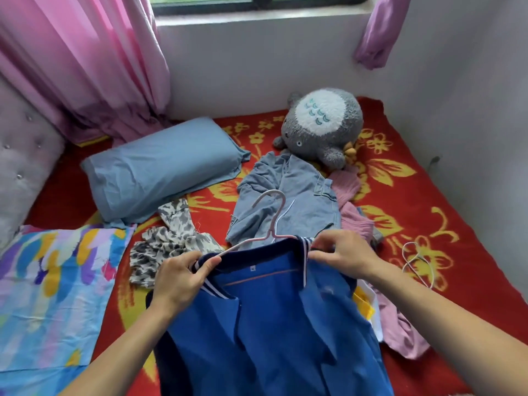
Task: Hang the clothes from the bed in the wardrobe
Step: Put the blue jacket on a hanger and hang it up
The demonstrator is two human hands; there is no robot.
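Blue shirt (271, 324) was at near middle of bed (400, 195), collar toward far side. Left hand (180, 278) fingers pinched left collar end. Right hand (345, 254) fingers pinched right collar end. Pale hanger (277, 217) sat at collar, hook pointing far. Denim garment (300, 201) lay just beyond. Pink garment (351, 195) right, patterned garment (171, 241) left, white hanger (411, 260) loose at right.

Blue shirt (274, 324) on pink hanger (271, 218)

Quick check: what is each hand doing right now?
Left hand: closed, pinching the left side of the blue polo shirt collar.
Right hand: closed, pinching the right side of the collar, next to the hanger.
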